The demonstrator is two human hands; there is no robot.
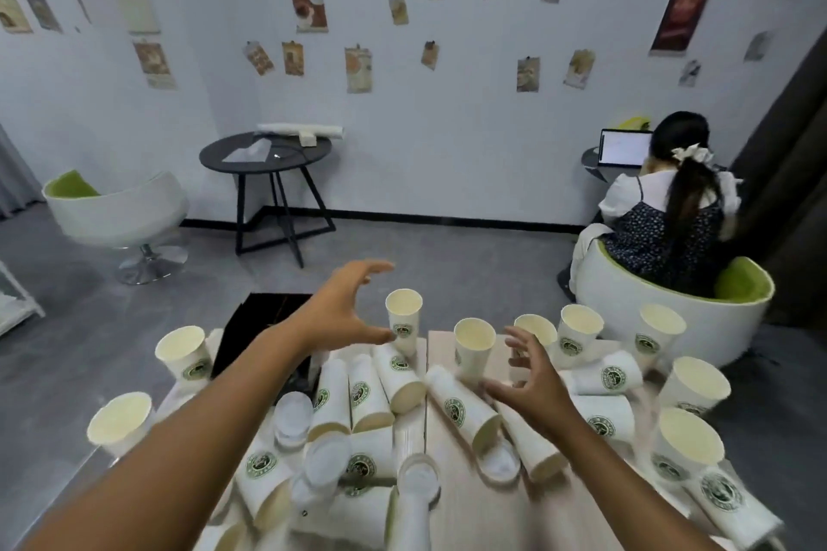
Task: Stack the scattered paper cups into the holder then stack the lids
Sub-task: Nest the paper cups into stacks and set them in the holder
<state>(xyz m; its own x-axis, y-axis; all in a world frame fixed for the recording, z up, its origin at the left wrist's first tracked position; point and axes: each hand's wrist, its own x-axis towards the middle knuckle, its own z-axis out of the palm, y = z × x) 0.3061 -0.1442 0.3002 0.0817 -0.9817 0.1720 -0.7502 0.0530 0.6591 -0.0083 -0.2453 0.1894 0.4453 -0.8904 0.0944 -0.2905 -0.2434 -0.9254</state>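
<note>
Reaching over the desk (447,501), the left hand (344,318) spreads its grip beside an upright cup (404,318), likely to seize it. The right hand (532,380) hovers, fingers splayed, holding nothing, above toppled cups (461,407) and clear lids (293,416). No holder is identifiable.

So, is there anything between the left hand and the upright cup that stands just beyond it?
Nothing visible does. The left hand is spread open right beside the upright cup, thumb near its logo.
</note>
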